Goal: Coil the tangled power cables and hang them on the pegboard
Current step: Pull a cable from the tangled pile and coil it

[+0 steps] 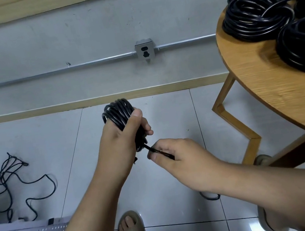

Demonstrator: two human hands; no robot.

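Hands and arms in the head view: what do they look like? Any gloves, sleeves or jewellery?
Both are bare. The left hand and right hand wear no gloves, and no rings, watch or wristband show. No sleeve shows on either arm as far as the frame reaches. The fingernails are cut short.

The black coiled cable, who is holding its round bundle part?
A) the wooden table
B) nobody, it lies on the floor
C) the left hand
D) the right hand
C: the left hand grips the black coiled cable, while the right hand only pinches its loose end.
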